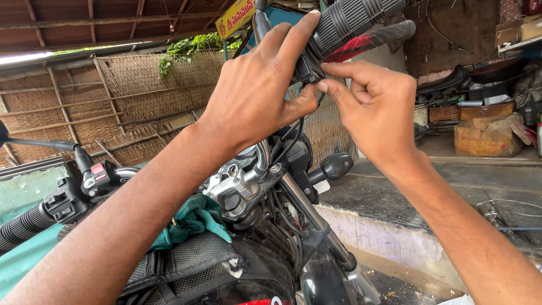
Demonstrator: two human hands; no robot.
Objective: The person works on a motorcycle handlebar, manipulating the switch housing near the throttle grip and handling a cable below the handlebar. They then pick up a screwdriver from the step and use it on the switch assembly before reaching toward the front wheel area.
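Both forearms rise from the lower corners to upper centre. The left hand (254, 85) spreads, index extended; the right hand (375, 104) pinches thumb to fingertips.

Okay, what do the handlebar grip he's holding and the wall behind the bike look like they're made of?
The handlebar grip looks like black rubber, matte, with moulded ribs. The left hand rests against it; the right hand pinches a small part just below. The wall looks like woven cane or bamboo matting, dry and tan, on wooden poles.
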